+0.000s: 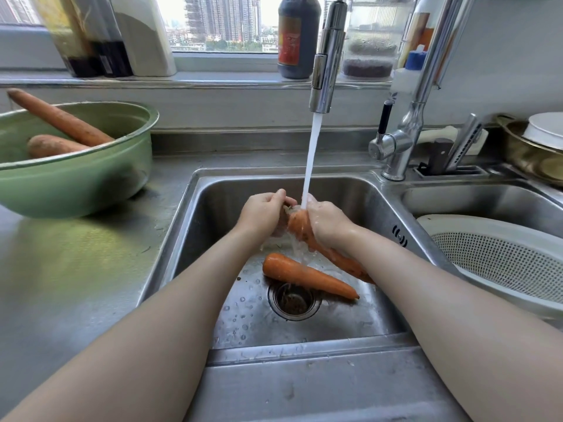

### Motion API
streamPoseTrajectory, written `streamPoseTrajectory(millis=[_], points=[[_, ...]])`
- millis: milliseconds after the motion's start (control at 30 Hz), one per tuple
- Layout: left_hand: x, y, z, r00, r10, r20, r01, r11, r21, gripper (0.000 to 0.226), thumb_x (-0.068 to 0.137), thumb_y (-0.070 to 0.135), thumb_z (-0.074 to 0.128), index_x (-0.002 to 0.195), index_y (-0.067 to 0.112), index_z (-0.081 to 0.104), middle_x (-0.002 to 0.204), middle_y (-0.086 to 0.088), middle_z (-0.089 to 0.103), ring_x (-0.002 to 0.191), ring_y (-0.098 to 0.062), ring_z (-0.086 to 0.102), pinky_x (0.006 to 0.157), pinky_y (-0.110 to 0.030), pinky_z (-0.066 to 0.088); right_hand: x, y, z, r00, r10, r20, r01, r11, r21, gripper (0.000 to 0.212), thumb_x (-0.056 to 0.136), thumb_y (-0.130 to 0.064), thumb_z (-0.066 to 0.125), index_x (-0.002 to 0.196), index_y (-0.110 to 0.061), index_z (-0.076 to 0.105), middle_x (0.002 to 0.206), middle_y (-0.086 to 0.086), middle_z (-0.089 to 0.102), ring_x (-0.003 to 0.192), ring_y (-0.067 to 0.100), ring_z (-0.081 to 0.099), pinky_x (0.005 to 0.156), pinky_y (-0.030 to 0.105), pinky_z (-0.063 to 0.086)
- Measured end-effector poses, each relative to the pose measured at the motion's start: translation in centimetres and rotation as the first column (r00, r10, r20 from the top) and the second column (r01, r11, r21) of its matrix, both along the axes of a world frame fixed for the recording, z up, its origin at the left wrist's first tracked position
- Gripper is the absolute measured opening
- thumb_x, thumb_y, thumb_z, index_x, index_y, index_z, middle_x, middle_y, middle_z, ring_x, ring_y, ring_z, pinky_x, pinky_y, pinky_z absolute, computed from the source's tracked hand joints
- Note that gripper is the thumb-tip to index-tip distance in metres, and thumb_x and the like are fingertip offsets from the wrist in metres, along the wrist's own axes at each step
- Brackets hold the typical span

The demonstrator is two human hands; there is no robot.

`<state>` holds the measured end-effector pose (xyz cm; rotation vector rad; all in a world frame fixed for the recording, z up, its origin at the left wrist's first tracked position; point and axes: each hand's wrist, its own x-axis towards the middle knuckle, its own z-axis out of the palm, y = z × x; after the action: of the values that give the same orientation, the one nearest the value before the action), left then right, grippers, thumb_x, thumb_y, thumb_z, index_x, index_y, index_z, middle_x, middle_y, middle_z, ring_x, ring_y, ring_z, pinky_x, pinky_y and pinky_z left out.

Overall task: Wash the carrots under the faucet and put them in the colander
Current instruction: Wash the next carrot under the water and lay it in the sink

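Both the left hand (pixel 263 213) and the right hand (pixel 327 222) curled their fingers round one carrot (pixel 300 228) under the faucet stream (pixel 310 159); turning it between the fingers would probably have rinsed every side.

Two bare forearms (pixel 182 300), a bare left hand (pixel 263 213), a bare right hand (pixel 327 222) wet with droplets.

Carrots: four; long carrot (pixel 58 117) and short carrot (pixel 51 145) in the bowl, loose carrot (pixel 307 277) in the sink, held carrot (pixel 297 228).
Green bowl (pixel 76 184): one.
Colander (pixel 502 263): one.
Sink basins: two; left basin (pixel 219 202), right basin (pixel 475 205).
Faucet (pixel 327 56): one.
Hands: two; left hand (pixel 263 213), right hand (pixel 327 222).
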<state>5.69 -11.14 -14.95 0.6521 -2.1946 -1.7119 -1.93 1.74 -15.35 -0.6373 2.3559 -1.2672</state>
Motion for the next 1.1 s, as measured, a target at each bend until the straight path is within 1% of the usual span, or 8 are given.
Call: streamPoseTrajectory(millis=[133,233,333,467,667,767,900,1100], points=[[0.4,0.7,0.5,0.996,-0.078,-0.032,0.082,0.981,0.174,0.012,0.093,0.028,0.077,0.097,0.017,0.081,0.094,-0.008,0.080,0.091,-0.023,0.077,0.072,-0.028,0.064,-0.5,0.4,0.0,0.999,-0.027,-0.028,0.028,0.999,0.035,0.059,0.113,-0.049,0.022,0.120,-0.012,0.067,0.093,0.019,0.074,0.073,0.028,0.073,0.065,0.039,0.060],[0.3,0.9,0.8,0.999,0.005,-0.037,0.005,0.971,0.240,0.013,0.091,0.020,0.079,0.097,0.008,0.080,0.091,-0.013,0.079,0.088,-0.027,0.078,0.076,-0.037,0.066,-0.6,0.5,-0.3,0.995,-0.024,-0.092,0.027,0.999,0.037,0.060,0.112,-0.048,0.025,0.132,-0.010,0.067,0.107,0.019,0.073,0.091,0.029,0.071,0.086,0.045,0.060],[0.2,1.1,0.9,0.997,0.074,-0.033,-0.066,0.976,0.205,0.013,0.091,0.020,0.080,0.093,0.007,0.079,0.088,-0.014,0.079,0.083,-0.028,0.079,0.073,-0.042,0.066,-0.3,0.7,0.0,0.996,-0.036,-0.083,0.036,0.999,0.008,0.058,0.113,-0.046,0.027,0.137,-0.010,0.066,0.107,0.009,0.072,0.099,0.028,0.071,0.079,0.034,0.055],[-0.4,1.1,0.6,0.987,0.164,0.002,-0.164,0.986,-0.022,0.018,0.094,0.025,0.077,0.084,0.010,0.078,0.076,-0.009,0.075,0.067,-0.020,0.074,0.057,-0.028,0.060,-0.1,0.6,0.1,0.993,-0.011,-0.114,0.013,1.000,0.017,0.057,0.113,-0.044,0.024,0.124,-0.012,0.070,0.094,0.007,0.071,0.087,0.029,0.071,0.076,0.039,0.061],[-0.4,0.3,0.2,0.989,0.144,0.018,-0.122,0.893,-0.432,0.023,0.102,0.022,0.064,0.086,0.014,0.078,0.077,0.005,0.069,0.074,-0.011,0.064,0.065,-0.023,0.049,-0.9,-0.5,-0.2,0.989,-0.099,0.110,0.114,0.985,-0.133,0.060,0.108,-0.054,0.032,0.127,-0.011,0.068,0.101,0.019,0.075,0.085,0.033,0.074,0.065,0.036,0.061],[-0.2,-0.3,-0.2,0.999,0.040,0.020,-0.032,0.945,-0.326,0.040,0.106,0.032,0.055,0.079,0.010,0.076,0.071,-0.001,0.071,0.070,-0.017,0.068,0.069,-0.032,0.056,-0.9,-0.4,0.1,0.966,-0.136,0.222,0.175,0.970,-0.168,0.062,0.109,-0.056,0.031,0.131,-0.011,0.068,0.088,0.015,0.073,0.062,0.028,0.070,0.049,0.031,0.054],[0.0,0.9,-0.3,0.992,-0.121,0.045,0.121,0.993,-0.002,0.046,0.106,0.054,0.047,0.106,0.020,0.078,0.088,0.000,0.074,0.083,-0.017,0.069,0.084,-0.035,0.056,-0.4,0.8,0.3,0.960,-0.090,0.265,0.116,0.989,-0.086,0.074,0.111,-0.057,0.024,0.106,-0.003,0.075,0.071,0.016,0.075,0.050,0.026,0.066,0.052,0.033,0.054],[-0.1,2.1,-0.1,0.994,-0.104,-0.025,0.107,0.972,0.211,0.023,0.100,0.015,0.059,0.108,0.013,0.080,0.097,-0.021,0.077,0.088,-0.033,0.076,0.080,-0.043,0.065,-0.6,0.5,-0.5,0.998,-0.061,0.002,0.061,0.998,0.004,0.069,0.110,-0.055,0.024,0.117,-0.008,0.073,0.094,0.017,0.075,0.079,0.031,0.073,0.084,0.049,0.062]])
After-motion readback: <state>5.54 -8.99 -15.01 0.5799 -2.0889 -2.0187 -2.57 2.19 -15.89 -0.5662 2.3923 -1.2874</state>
